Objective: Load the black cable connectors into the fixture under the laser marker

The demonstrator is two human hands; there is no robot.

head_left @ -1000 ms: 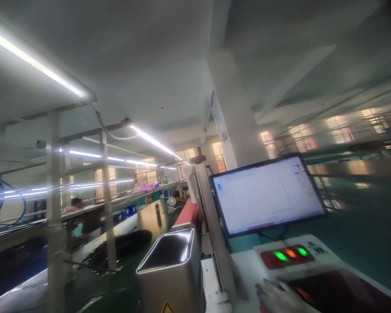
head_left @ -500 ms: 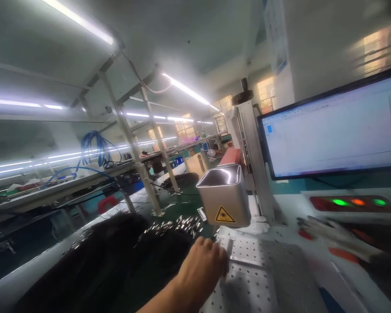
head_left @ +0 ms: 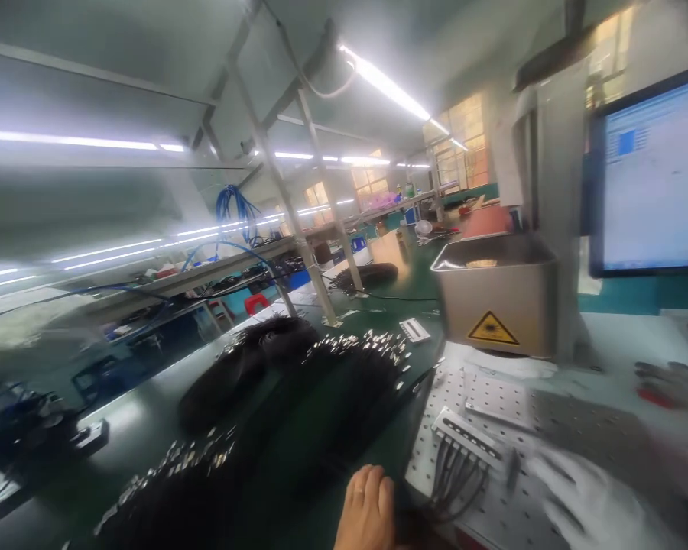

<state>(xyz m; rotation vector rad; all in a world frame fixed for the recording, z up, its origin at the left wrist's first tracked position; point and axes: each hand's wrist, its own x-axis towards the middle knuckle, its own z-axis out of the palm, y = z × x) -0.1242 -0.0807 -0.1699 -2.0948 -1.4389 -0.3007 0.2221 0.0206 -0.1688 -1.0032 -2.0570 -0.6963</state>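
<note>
At the bottom edge, the left hand (head_left: 368, 510) is seen with fingers together and curled down on the dark cables (head_left: 452, 477) that run off a white fixture (head_left: 468, 438); whether the cables are gripped cannot be told. The fixture lies on a perforated metal plate (head_left: 487, 397), just right of the hand. A gloved right hand (head_left: 599, 504) is blurred at the lower right, and its state cannot be told. To the left, bundles of black cables with metal tips (head_left: 332, 367) are spread over the green worktop (head_left: 149, 420). Behind the plate, a metal housing with a yellow warning label (head_left: 496, 305) is mounted, and a monitor (head_left: 653, 172) is lit at the right.
</note>
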